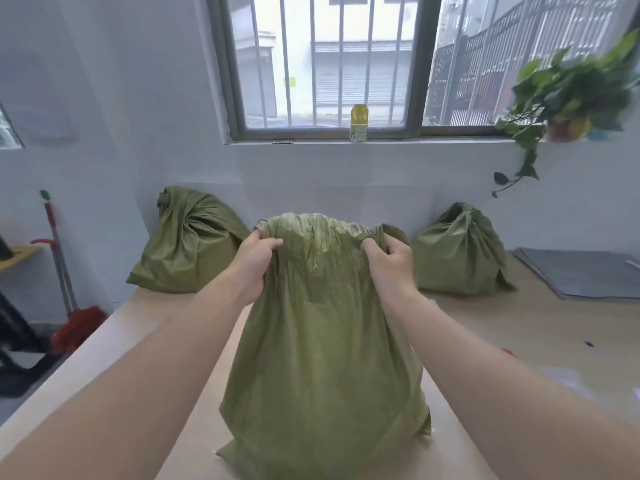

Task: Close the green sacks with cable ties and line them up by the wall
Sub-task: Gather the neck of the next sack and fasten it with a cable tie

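A full green woven sack (322,358) stands upright on the wooden table (519,327) right in front of me. My left hand (254,263) grips the left side of its bunched mouth, and my right hand (389,263) grips the right side. Two more green sacks lean by the far wall with their necks gathered: one at the back left (187,244), one at the back right (457,251). No cable tie is visible on any of them from here.
A grey mat (585,275) lies at the table's back right. Small dark and red items (588,343) lie on the right of the table. A yellow-capped bottle (359,123) and a potted plant (568,98) sit on the windowsill. A red broom (69,306) leans at left.
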